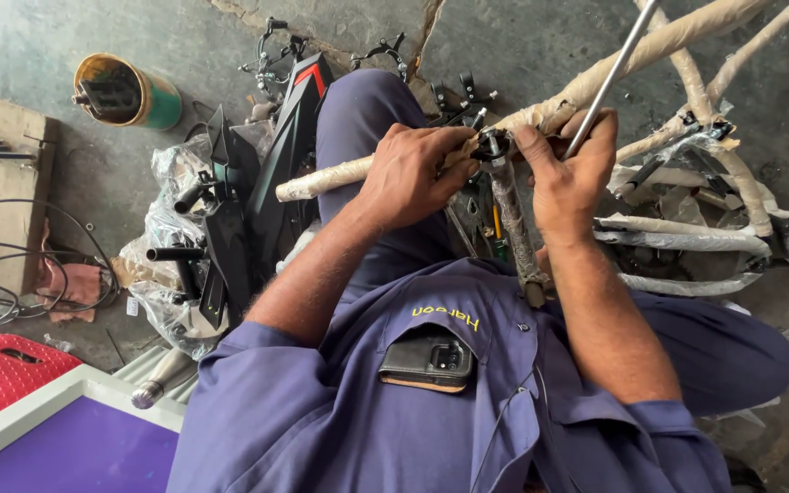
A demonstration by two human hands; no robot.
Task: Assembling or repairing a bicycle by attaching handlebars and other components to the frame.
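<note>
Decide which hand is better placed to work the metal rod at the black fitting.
Right hand, probably: it grips the metal rod beside the black fitting; the left hand holds the paper-wrapped frame tube.

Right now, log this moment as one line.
left hand grips paper-wrapped frame tube | right hand holds metal rod | small black fitting between hands

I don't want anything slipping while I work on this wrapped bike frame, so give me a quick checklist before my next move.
1. Left hand gripping the paper-wrapped frame tube: ok.
2. Right hand holding the metal rod: ok.
3. Small black clamp fitting between both hands, seated properly: cannot tell.
4. Frame resting across the lap: ok.
5. Phone secure in the shirt pocket: not ok, sticking out.
</note>
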